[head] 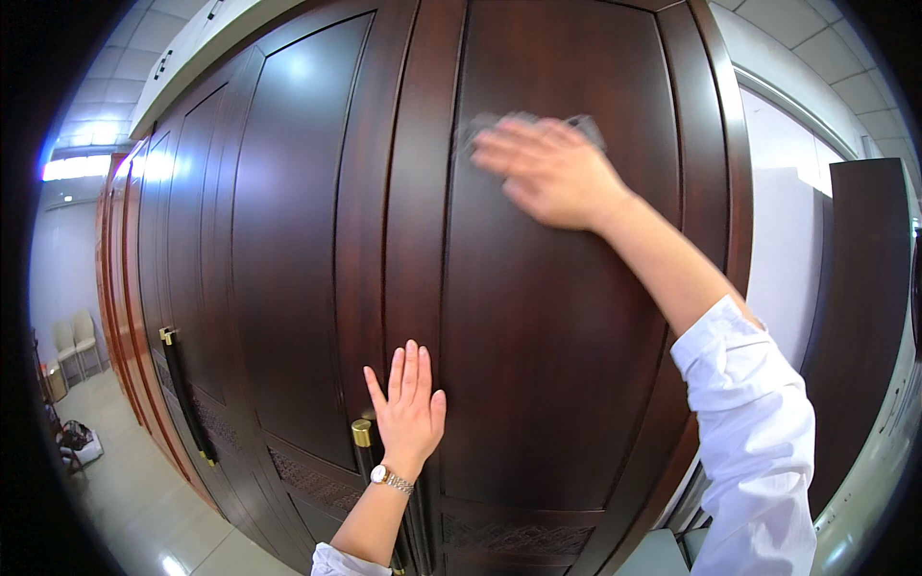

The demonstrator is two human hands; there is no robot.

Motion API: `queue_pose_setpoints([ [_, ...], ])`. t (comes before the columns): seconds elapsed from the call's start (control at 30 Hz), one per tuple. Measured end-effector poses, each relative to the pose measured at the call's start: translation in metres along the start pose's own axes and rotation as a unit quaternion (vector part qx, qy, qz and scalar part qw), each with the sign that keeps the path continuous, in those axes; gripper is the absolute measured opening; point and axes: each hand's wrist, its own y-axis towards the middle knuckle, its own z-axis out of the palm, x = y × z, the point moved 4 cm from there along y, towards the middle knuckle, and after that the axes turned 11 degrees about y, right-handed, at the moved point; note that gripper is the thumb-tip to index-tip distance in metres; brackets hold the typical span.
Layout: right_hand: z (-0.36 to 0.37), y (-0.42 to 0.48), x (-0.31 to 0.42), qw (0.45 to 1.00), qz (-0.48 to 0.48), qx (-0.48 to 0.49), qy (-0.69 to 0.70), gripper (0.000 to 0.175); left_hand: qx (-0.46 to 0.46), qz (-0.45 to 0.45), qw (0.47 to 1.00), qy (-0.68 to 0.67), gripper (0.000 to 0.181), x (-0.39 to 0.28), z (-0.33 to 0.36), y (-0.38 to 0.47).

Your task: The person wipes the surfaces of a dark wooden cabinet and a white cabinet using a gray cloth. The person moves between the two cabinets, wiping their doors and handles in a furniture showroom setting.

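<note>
My right hand (551, 173) is pressed flat over a thin greyish cloth (490, 126) on the upper part of a dark wooden cabinet door (555, 324). Hand and cloth are blurred, and most of the cloth is hidden under the palm and fingers. Lower down, my left hand (409, 417) lies with fingers spread against the door's edge, holding nothing. It is just right of the brass top of a long black door handle (362, 432). A metal wristwatch (391, 478) is on the left wrist.
More dark door panels run to the left, one with a black and brass handle (186, 396). Two pale chairs (75, 338) stand far left on the tiled floor (144, 489). White upper cabinets (180, 50) are overhead. A dark upright panel (861, 317) stands at the right.
</note>
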Motion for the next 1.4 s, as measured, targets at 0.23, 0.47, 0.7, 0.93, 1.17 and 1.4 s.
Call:
queue_pose_setpoints([
  [0.23, -0.047, -0.018, -0.145, 0.897, 0.372, -0.093, -0.219, 0.050, -0.005, 0.019, 1.000, -0.020, 0.061, -0.022, 0.011, 0.002],
  [0.47, 0.033, 0.077, -0.049, 0.971, 0.181, -0.045, -0.148, 0.048, -0.011, 0.009, 1.000, -0.025, 0.067, -0.015, 0.004, 0.000],
  [0.7, 0.043, 0.068, -0.014, 0.987, 0.089, -0.121, -0.057, 0.041, -0.020, 0.002, 1.000, -0.006, 0.063, -0.014, 0.000, 0.001],
  [0.93, 0.043, 0.003, 0.072, 1.000, -0.030, -0.008, 0.005, 0.042, -0.016, 0.000, 1.000, -0.017, 0.058, -0.008, 0.002, 0.002],
  [1.17, 0.042, -0.029, 0.094, 0.970, -0.169, 0.096, 0.148, 0.038, -0.008, 0.004, 0.999, -0.033, 0.059, -0.014, 0.008, 0.001],
  [1.4, 0.053, 0.064, 0.019, 0.987, 0.091, -0.099, -0.087, 0.045, -0.027, 0.009, 0.999, -0.037, 0.064, -0.017, 0.004, 0.001],
])
